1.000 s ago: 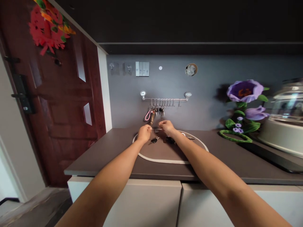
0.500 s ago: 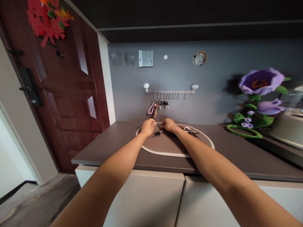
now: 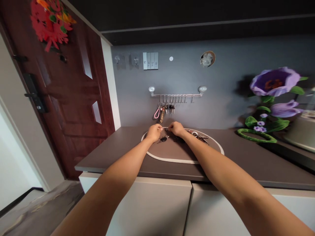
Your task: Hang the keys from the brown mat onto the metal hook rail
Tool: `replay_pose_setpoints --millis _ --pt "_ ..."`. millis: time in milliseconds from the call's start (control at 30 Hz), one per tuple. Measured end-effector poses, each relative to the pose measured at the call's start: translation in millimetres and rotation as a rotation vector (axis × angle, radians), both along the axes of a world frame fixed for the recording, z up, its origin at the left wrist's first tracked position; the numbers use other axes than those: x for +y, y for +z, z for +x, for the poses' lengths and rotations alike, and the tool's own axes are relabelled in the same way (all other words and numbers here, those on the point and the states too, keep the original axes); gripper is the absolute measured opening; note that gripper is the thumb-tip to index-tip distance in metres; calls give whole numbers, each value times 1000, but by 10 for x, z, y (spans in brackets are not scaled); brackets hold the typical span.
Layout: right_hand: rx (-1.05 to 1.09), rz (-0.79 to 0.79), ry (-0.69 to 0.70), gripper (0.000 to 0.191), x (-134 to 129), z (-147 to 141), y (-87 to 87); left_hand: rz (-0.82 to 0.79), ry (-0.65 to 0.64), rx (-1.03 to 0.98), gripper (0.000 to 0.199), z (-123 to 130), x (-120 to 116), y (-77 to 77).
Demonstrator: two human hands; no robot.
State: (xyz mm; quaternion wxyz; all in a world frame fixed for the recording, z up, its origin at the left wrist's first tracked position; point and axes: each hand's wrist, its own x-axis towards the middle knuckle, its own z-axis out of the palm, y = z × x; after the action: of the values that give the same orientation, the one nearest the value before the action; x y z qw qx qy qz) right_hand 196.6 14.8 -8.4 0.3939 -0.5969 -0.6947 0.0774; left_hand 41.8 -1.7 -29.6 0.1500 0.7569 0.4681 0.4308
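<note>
Over the back of a brown mat with a pale rim, my two hands are close together with fingertips facing. My left hand is closed in a pinch, and so is my right hand. Between them is a small metal piece, perhaps a ring, too small to make out surely; both pinches meet it. Just below it on the mat lies a dark key fob with a ring. Right of my right wrist lie more keys with a ring, and a dark object is partly hidden under that wrist.
On the wall behind, a hook rail carries several key bunches and a pink strap loop. Purple fabric flowers stand at right on the counter. A dark red door is at left.
My fingertips have shifted slightly, and the small metal piece now shows between them more in line with both pinches. The view has turned a little; the keys on the mat stay put.
</note>
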Motion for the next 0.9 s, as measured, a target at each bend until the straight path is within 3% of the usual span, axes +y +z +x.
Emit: replay_pose_setpoints --millis 433,900 --pt "124 58 41 5 -88 133 118 6 -93 -62 16 31 -54 19" --pt "565 143 235 24 -8 229 222 -15 -214 -125 15 92 -73 -26"
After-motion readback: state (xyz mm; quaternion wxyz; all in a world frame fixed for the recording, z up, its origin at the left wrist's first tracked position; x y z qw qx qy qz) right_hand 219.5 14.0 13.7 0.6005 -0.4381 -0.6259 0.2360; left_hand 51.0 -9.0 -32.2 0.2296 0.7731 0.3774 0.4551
